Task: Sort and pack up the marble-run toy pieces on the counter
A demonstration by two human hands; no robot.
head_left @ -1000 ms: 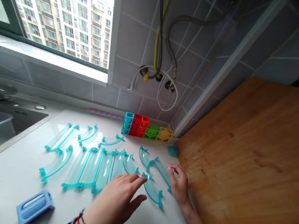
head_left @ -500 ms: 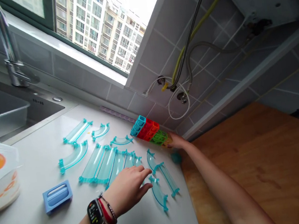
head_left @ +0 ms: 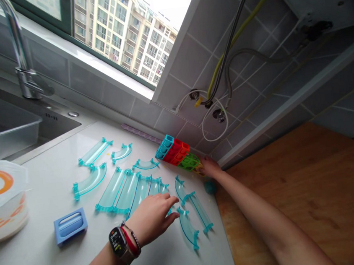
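The left hand (head_left: 152, 217) was laid flat, fingers spread and gripping nothing, upon the translucent teal plastic track pieces (head_left: 123, 191) on the white countertop (head_left: 44, 256). The right hand (head_left: 210, 167) was stretched to the yellow plastic block (head_left: 198, 167) ending the row of coloured blocks (head_left: 175, 150). Whether the block was clasped could not be told.

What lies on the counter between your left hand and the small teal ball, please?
In the head view, two teal track pieces, one curved and one straight, lie between the left hand and the teal ball.
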